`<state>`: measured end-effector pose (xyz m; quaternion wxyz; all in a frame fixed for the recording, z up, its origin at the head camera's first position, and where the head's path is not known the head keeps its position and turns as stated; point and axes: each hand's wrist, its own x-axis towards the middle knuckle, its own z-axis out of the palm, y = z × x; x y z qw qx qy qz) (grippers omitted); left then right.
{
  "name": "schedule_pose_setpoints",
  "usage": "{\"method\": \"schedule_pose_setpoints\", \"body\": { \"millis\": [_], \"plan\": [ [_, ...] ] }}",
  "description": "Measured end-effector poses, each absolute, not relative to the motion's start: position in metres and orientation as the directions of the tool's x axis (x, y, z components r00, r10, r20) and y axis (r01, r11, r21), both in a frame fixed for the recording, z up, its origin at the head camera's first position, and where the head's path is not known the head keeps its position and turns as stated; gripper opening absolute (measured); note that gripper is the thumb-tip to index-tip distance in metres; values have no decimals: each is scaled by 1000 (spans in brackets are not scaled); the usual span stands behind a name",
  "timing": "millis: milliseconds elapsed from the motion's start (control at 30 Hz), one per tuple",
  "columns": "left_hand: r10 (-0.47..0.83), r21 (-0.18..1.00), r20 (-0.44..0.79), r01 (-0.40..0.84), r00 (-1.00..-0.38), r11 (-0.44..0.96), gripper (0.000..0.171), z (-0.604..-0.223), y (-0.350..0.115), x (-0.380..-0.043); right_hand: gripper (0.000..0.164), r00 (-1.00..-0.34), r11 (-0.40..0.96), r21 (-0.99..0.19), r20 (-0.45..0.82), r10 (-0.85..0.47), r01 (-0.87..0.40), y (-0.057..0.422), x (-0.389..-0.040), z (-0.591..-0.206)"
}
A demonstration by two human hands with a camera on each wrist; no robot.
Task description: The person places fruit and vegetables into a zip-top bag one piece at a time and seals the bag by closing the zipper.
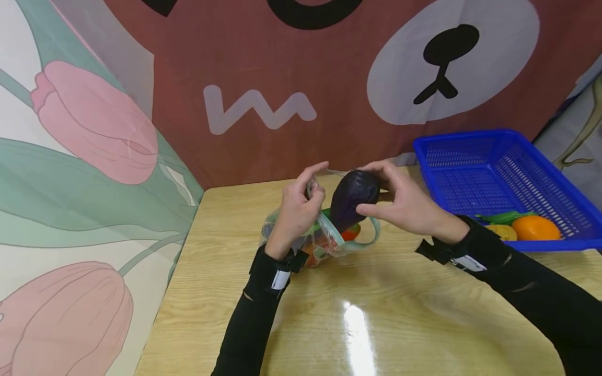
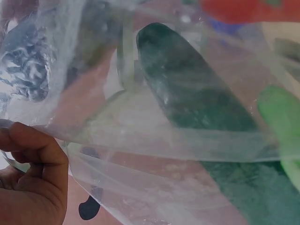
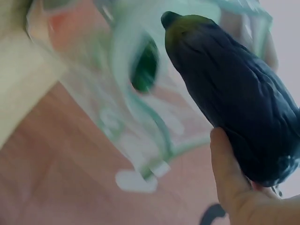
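My right hand [image 1: 404, 201] grips a dark purple eggplant [image 1: 354, 198] by its rounded end, at the mouth of a clear plastic zip bag [image 1: 350, 249]. In the right wrist view the eggplant [image 3: 229, 89] has its stem end pointing toward the bag's green-edged opening. My left hand [image 1: 301, 203] pinches the bag's rim on the other side; in the left wrist view its fingers [image 2: 37, 154] are curled on the plastic edge. Through the film show a dark green cucumber-like vegetable [image 2: 187, 84], a light green piece [image 2: 281, 117] and something red [image 2: 253, 10].
A blue plastic basket [image 1: 470, 141] stands at the right, with an orange [image 1: 536, 228], a yellowish item [image 1: 502, 232] partly hidden, and a green vegetable [image 1: 505, 217] in its near end. Behind the wooden table [image 1: 226, 303] hangs a brown cloth [image 1: 263, 57] with a bear design.
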<state>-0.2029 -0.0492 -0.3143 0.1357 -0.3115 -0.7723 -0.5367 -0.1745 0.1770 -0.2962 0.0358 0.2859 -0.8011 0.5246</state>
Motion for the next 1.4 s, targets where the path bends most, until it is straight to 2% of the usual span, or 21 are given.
{"method": "schedule_pose_setpoints", "body": {
  "millis": [200,333,533,800,867,1033,1267,1400],
  "plan": [
    [325,724,562,643,-760,250,43,-313,-50,-205,60,-825,268,-874,222,-520,-404,159,-179,-319],
    [329,727,559,641,-761,247,43,-313,-52,-204,59,-769,278,-850,206,-605,-447,152,-184,-330],
    [339,732,553,639,-761,239,44,-312,-53,-203,61,-681,424,-622,252,-688,-658,148,-187,-338],
    [338,742,542,627,-770,239,44,-310,-52,-204,57,-560,436,-406,263,-786,-803,139,-190,-344],
    [340,743,541,626,-769,236,44,-310,-52,-204,59,-544,443,-362,256,-799,-820,137,-190,-347],
    [341,736,550,635,-762,232,44,-310,-51,-203,52,-527,466,-262,270,-806,-845,134,-193,-348],
    [336,746,541,624,-771,232,45,-311,-52,-203,32,-498,503,-71,308,-811,-861,131,-196,-347],
    [339,740,544,629,-768,238,45,-311,-52,-203,28,-499,525,18,284,-819,-851,131,-197,-346]
  ]
}}
